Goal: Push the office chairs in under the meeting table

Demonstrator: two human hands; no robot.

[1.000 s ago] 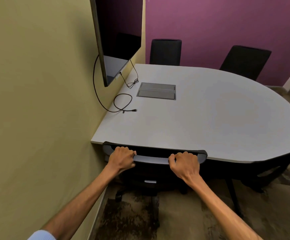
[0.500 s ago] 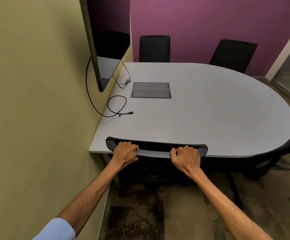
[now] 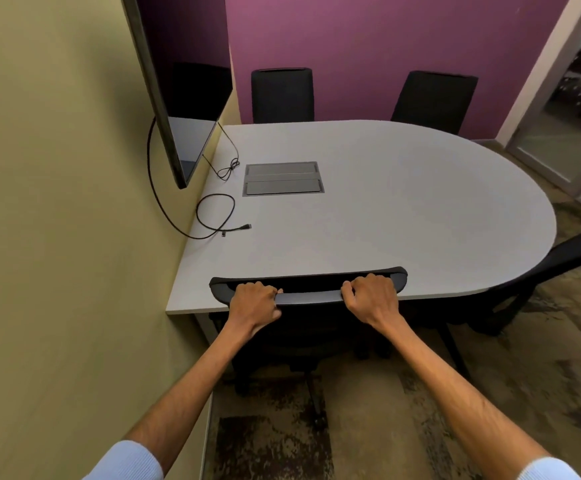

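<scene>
Left hand: my left hand is clenched over the top rail of the near chair, lower centre of the frame, fingers curled over the far edge.
Right hand: my right hand is wrapped round the same rail, further right, with a stretch of bare rail between the two fists.
Item held: black office chair, back upright, top rail level with and overlapping the near edge of the meeting table; the seat looks already under the tabletop, though shadow hides how far.
Method, my judgement: push evenly with both arms so the castors run straight; keep the rail square to the table edge; stop as the back meets the edge, not ram it.
Hazard, left: the olive wall stands close beside the chair; a skewed push may scrape it.
Hazard, right: a second chair, at the right edge of the frame, stands angled at the table's curved end, near mine but apart; its base may foul my castors.
Far side: two chairs, upper centre, stand tucked against the purple wall.
Tabletop: a closed cable hatch and a loose cable, left of centre, well clear of the grip.
Above: a wall screen, upper left.
Remaining: the right-hand chair, I judge, wants pushing in next.
</scene>
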